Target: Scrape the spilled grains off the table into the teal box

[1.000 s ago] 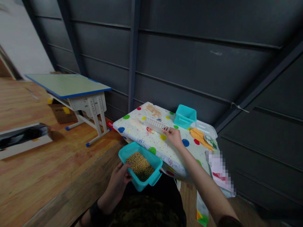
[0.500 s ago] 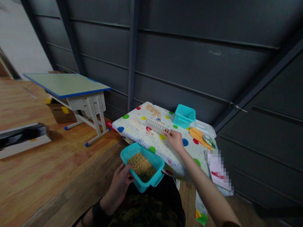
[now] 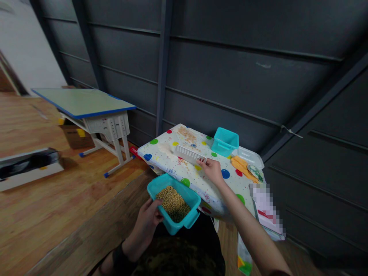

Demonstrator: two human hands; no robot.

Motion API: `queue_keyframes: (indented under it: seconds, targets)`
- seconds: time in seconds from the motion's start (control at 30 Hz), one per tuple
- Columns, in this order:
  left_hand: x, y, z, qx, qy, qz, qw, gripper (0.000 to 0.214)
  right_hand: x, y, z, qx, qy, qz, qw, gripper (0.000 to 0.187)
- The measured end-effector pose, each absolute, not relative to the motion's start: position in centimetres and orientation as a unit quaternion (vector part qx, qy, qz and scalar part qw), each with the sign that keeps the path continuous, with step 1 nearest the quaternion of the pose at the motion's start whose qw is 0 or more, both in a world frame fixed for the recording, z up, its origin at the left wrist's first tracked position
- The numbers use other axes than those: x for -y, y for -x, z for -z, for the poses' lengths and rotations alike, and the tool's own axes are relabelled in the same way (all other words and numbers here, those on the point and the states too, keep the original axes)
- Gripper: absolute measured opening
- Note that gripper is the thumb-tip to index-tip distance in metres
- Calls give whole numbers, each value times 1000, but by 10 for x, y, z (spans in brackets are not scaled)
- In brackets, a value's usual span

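Note:
My left hand [image 3: 150, 218] grips the near-left rim of a teal plastic container [image 3: 188, 197], thumb over the edge. Dried soybeans [image 3: 172, 201] fill part of it, and it is held above my lap by the table's front edge. My right hand [image 3: 211, 168] is closed on the right end of a long white slotted plastic tray [image 3: 188, 154], held low over the table. Whether the tray touches the cloth I cannot tell. Tan crumbs [image 3: 186, 134] and pale powder [image 3: 165, 149] lie on the cloth around the tray's far end.
A balloon-print cloth covers the table [image 3: 230, 186]. At its back right stand a second teal container [image 3: 225, 142], a clear lid [image 3: 250, 156], an orange cloth [image 3: 243, 167] and a patterned round item [image 3: 255, 172]. A green-topped desk [image 3: 86, 101] stands left; a dark panelled wall [image 3: 218, 76] rises behind.
The white tray's far end has shifted slightly left over the cloth, with my right hand still on it. My left hand keeps its hold on the container. The view has turned slightly.

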State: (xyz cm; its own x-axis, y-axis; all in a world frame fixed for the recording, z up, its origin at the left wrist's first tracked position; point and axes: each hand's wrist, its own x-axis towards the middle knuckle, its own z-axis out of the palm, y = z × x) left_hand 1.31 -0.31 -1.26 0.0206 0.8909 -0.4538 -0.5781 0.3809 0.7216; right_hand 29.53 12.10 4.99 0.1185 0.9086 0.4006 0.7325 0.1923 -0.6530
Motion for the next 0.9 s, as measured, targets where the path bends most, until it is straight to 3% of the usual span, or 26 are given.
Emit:
queue_keyframes:
  seconds: [0.9]
  targets:
    - [4, -15, 4, -470, -166, -523, 692, 37, -81, -302, -57, 649, 617, -131, 425, 63]
